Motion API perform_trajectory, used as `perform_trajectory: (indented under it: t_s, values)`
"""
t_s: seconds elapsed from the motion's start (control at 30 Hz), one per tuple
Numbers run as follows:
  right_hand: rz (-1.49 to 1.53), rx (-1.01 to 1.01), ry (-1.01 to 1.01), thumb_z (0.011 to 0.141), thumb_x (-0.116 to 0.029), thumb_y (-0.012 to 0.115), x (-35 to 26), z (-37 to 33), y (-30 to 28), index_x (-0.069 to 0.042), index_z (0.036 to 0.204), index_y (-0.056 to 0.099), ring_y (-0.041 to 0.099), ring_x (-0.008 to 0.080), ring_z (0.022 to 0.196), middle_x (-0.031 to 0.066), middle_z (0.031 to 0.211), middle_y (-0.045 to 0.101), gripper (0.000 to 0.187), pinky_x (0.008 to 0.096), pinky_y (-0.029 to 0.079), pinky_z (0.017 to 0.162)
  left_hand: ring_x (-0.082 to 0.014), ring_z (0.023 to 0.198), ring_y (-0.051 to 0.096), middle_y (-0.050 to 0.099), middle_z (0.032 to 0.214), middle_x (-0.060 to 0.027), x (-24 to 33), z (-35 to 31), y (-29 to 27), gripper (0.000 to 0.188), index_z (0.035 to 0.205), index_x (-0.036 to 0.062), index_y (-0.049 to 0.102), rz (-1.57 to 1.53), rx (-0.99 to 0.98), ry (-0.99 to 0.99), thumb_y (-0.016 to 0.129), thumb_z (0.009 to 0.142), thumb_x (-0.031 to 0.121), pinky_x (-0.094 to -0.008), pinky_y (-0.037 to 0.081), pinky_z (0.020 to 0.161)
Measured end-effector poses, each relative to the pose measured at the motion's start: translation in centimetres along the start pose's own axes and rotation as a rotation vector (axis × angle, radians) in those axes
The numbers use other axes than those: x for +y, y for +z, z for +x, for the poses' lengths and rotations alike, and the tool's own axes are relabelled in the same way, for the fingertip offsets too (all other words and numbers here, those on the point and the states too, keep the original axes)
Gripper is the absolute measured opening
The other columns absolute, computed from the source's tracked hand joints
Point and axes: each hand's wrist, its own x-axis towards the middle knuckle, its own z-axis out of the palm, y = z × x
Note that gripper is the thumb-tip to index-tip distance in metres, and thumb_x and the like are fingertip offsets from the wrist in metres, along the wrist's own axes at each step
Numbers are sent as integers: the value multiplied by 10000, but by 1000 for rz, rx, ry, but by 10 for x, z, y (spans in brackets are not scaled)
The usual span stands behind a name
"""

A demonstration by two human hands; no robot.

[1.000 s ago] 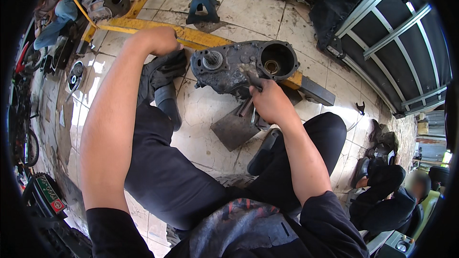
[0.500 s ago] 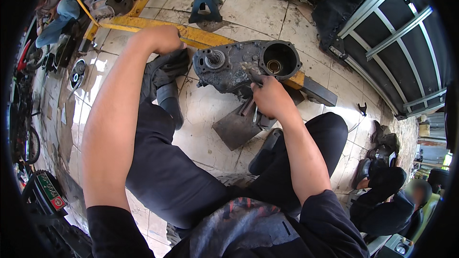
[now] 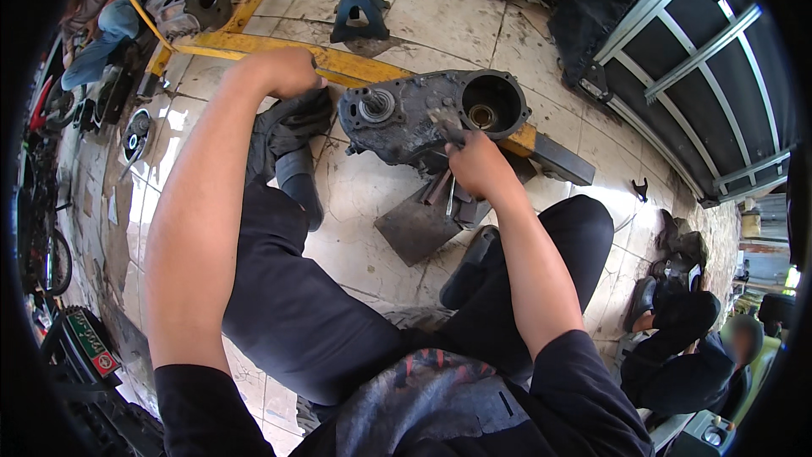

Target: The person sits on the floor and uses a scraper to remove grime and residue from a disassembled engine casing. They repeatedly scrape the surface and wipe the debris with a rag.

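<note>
My right hand [image 3: 480, 162] is closed around a small dark hand tool [image 3: 451, 129] with a paler tip; its exact kind cannot be made out. That tip lies against the grimy face of a metal gear housing [image 3: 414, 97]. The housing has a shaft in a bearing [image 3: 376, 104] at its left end and a round open bore [image 3: 492, 104] at its right. To the left of the housing, my left hand [image 3: 286, 73] is curled closed above my dark shoe, near a yellow steel beam [image 3: 345, 66]. What its fingers hold, if anything, is hidden.
Below the housing lies a dark flat plate [image 3: 419, 224] with metal pieces on it. A blue jack stand [image 3: 359, 13] stands beyond the beam. Another large casting [image 3: 194, 2] rests far left. A seated person [image 3: 681, 347] is at the right, beside several dark parts. A metal-framed panel [image 3: 694, 59] leans far right.
The view has shifted slightly. My right hand and its tool have moved only a little against the housing; my left hand stays in place.
</note>
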Motion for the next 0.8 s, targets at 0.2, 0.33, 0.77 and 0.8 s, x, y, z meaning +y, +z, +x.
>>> perform_trajectory:
  t_s: [0.2, 0.33, 0.77, 0.8]
  values:
    - [37, -87, -15, 986, -240, 568, -10, -10, -8, 94, 1143, 653, 632, 492, 1106, 357, 1091, 671, 378, 495, 509, 959, -365, 1236, 618, 646, 1326, -237, 5, -6, -5, 597, 1360, -17, 597, -18, -32, -30, 652, 948, 411, -429, 474, 1032]
    - [15, -65, -18, 983, -240, 572, -6, -8, -2, 82, 1153, 657, 637, 486, 1100, 346, 1092, 678, 373, 491, 513, 950, -364, 1243, 613, 642, 1332, -240, 4, -5, -2, 597, 1365, -11, 596, 5, -10, -9, 653, 948, 413, -429, 471, 1038]
    - [83, -93, 45, 988, -251, 575, -1, -9, 1, 95, 1163, 644, 679, 472, 1019, 334, 1022, 699, 394, 480, 533, 907, -372, 1258, 603, 635, 1345, -241, 2, 2, -1, 610, 1370, -12, 593, 3, -10, -3, 653, 946, 423, -428, 463, 1051]
    - [91, -123, 53, 988, -253, 574, -5, -14, -1, 99, 1169, 641, 679, 472, 1016, 331, 1018, 701, 401, 479, 533, 907, -372, 1256, 605, 637, 1342, -240, 1, 2, 0, 608, 1369, -10, 594, 0, -8, -8, 653, 945, 421, -429, 464, 1049]
